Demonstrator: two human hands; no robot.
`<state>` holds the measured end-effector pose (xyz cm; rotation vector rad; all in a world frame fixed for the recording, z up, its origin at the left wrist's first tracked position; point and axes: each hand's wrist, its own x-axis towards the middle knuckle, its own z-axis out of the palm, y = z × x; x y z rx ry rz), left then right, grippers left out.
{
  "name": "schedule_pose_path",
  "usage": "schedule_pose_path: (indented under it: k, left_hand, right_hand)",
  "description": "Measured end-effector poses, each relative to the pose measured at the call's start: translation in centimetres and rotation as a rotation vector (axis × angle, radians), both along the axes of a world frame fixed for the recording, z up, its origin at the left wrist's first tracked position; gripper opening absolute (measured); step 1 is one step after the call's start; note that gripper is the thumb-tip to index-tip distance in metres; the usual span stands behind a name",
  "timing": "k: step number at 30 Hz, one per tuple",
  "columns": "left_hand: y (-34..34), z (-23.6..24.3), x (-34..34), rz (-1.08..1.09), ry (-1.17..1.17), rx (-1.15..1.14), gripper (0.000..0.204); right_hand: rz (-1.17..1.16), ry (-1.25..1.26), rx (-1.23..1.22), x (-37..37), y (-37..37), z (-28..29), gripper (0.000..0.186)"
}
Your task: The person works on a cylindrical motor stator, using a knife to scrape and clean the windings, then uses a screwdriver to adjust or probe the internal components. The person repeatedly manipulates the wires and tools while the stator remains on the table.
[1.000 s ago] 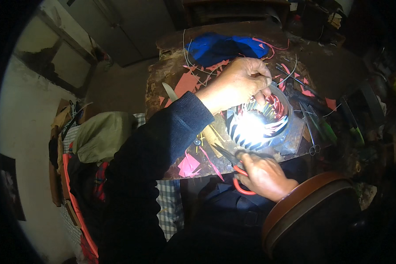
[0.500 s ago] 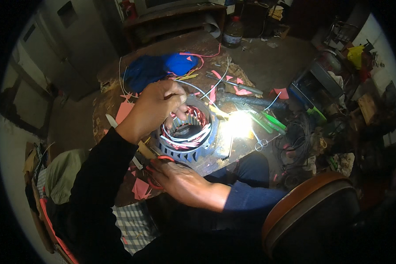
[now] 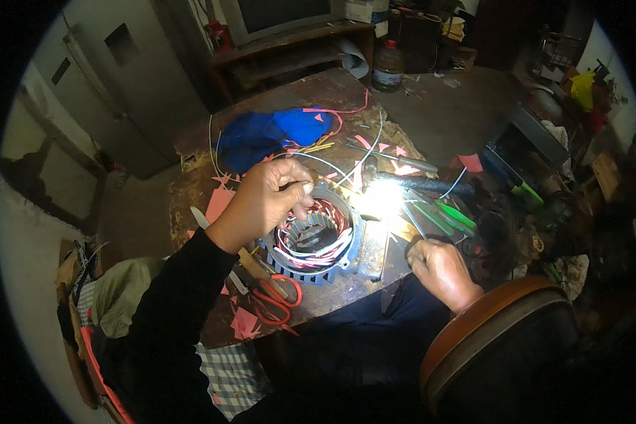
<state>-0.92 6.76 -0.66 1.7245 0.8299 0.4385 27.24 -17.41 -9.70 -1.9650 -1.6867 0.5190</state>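
A motor stator in a grey finned housing stands on the worktable, with red and white wires around its inner ring. My left hand hovers at its upper left rim, thumb and fingers pinched together; anything between them is too small to make out. My right hand is closed at the table's right front edge, over the ring handles of slim metal scissors or forceps, whose shaft runs up toward a glaring light spot. Red-handled scissors lie in front of the stator, untouched.
Pink paper scraps are scattered about the worktable. A blue cloth lies at the back, near loose wires. Green-handled tools and a dark hammer are on the right. A brown round-edged object fills the lower right.
My right hand has let go of the red-handled scissors and moved right onto the slim metal tool. My left hand stays pinched over the stator. The whole view has shifted slightly.
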Motion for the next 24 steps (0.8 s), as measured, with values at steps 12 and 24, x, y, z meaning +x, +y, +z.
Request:
schedule_pose_path:
  k: [12, 24]
  left_hand:
    - [1.6, 2.1, -4.8, 0.006, -0.056, 0.335, 0.033]
    - [-0.1, -5.9, -19.6, 0.546, -0.025, 0.117, 0.024]
  right_hand:
    - [-0.109, -0.335, -0.029, -0.4, 4.1, -6.0, 0.029]
    - [-0.092, -0.292, -0.106, 0.7, 4.2, -8.9, 0.031]
